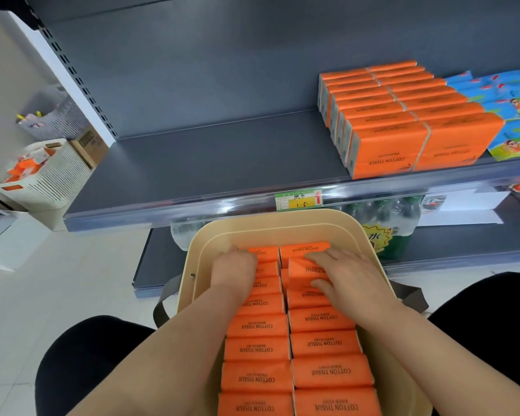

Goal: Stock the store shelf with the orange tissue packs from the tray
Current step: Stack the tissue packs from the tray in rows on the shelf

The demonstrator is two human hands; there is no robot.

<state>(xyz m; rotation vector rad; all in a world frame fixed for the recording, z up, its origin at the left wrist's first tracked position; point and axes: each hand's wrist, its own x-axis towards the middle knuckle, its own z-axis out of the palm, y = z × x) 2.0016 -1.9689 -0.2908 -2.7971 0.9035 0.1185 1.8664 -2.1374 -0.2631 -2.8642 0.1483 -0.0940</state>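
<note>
A beige tray (192, 265) rests on my lap, filled with two columns of orange tissue packs (321, 373). My left hand (233, 270) reaches into the far end of the left column, fingers curled down over packs there. My right hand (345, 273) grips a raised, tilted orange pack (302, 270) near the far end of the right column. On the grey shelf (207, 163) above, two rows of orange packs (403, 127) stand at the right.
Blue tissue packs (511, 115) sit right of the orange rows on the shelf. The shelf's left part is bare. A price tag (297, 199) hangs on its front rail. Green bottles (382, 223) stand on the lower shelf. White baskets (51, 178) sit at left.
</note>
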